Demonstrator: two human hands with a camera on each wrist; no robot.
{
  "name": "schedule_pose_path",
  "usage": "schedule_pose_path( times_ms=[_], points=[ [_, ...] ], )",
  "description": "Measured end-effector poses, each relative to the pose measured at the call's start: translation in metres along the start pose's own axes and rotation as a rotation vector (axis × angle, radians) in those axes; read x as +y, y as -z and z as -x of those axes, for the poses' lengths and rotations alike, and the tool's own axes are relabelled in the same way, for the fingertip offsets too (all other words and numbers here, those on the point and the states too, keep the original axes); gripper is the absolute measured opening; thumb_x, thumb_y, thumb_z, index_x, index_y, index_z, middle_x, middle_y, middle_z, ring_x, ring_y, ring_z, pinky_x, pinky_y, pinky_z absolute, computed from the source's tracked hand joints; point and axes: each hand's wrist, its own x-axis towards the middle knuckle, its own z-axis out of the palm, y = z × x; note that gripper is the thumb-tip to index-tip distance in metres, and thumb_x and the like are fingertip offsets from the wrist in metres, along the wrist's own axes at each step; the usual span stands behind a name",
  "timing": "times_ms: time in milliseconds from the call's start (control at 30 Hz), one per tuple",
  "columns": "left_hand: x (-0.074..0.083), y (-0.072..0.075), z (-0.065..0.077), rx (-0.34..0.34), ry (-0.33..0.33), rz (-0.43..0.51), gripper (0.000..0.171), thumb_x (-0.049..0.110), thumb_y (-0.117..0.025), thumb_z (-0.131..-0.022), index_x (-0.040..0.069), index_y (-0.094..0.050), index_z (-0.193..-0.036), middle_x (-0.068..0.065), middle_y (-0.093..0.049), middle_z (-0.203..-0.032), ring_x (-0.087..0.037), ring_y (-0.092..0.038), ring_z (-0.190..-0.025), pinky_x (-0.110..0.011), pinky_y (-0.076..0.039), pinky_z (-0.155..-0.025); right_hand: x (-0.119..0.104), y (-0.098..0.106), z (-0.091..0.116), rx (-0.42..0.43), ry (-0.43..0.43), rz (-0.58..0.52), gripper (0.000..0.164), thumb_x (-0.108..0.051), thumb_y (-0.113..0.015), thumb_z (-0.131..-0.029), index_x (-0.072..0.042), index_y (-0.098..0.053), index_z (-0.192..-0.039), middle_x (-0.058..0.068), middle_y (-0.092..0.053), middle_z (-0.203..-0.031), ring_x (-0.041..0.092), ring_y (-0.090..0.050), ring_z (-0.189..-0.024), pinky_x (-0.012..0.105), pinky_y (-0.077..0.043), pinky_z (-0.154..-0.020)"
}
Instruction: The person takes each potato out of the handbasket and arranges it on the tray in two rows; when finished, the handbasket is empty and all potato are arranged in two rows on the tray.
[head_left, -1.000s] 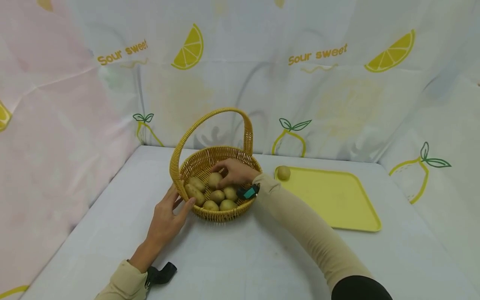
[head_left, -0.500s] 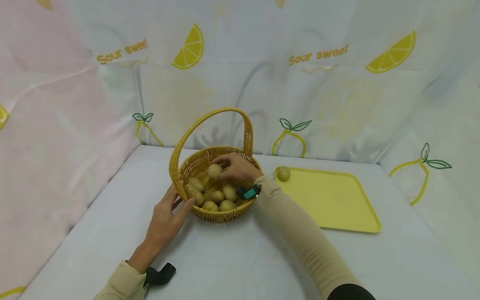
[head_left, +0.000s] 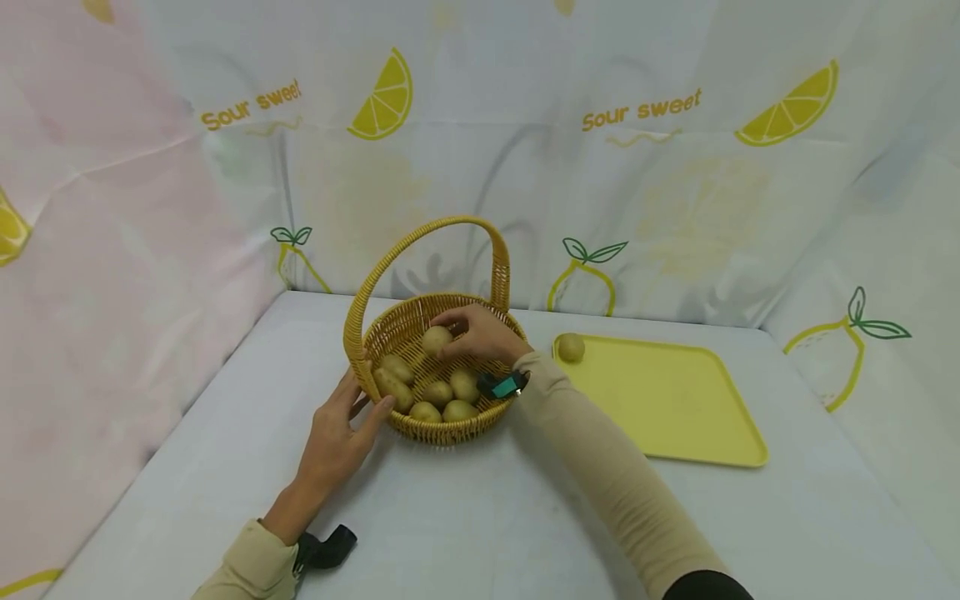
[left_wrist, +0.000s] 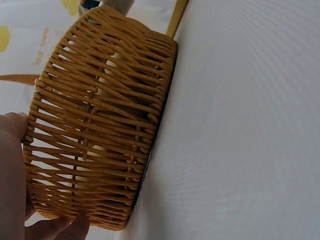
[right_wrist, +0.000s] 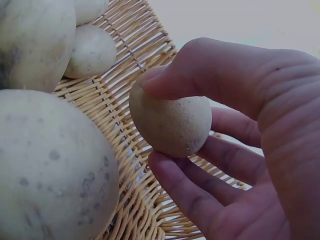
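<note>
A round potato is pinched between the thumb and fingers of my right hand, inside the wicker basket in the head view. Several other potatoes lie in the basket, among them a long one by the left wall and a round one at the front. My left hand holds the basket at its left front, thumb at the rim. The left wrist view shows its fingers against the woven outer wall. Part of that hand is hidden behind the basket.
A yellow tray lies right of the basket, with one potato in its far left corner. The basket's tall arched handle rises over the opening. Behind the white table hangs a lemon-print cloth.
The right hand has lifted the potato slightly from among the others and moved a little toward the back of the basket. The left hand stays at the rim.
</note>
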Motion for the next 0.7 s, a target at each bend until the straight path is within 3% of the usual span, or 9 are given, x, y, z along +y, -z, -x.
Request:
schedule_pose_path(
  times_ms=[367, 700],
  points=[
    [0.0, -0.001, -0.002, 0.015, -0.024, -0.01, 0.065, 0.011, -0.071, -0.101, -0.004, -0.041, -0.157, -0.018, -0.033, -0.165, -0.034, -0.047, -0.14, -0.048, -0.056, -0.097, -0.01, 0.009, 0.01, 0.046, -0.001, -0.038, 0.051, -0.009, -0.084, -0.085, -0.002, -0.068, -0.133, 0.006, -0.067, -0.13, 0.022, -0.063, -0.116, 0.034, -0.053, -0.097],
    [-0.001, -0.001, -0.001, 0.013, -0.021, -0.019, 0.066, 0.011, -0.072, -0.101, -0.004, -0.041, -0.157, -0.018, -0.034, -0.165, -0.035, -0.048, -0.139, -0.048, -0.056, -0.096, -0.012, 0.019, 0.024, 0.072, 0.034, -0.049, 0.051, -0.009, -0.083, -0.088, 0.001, -0.066, -0.135, 0.007, -0.067, -0.13, 0.025, -0.064, -0.117, 0.037, -0.055, -0.097]
  ],
)
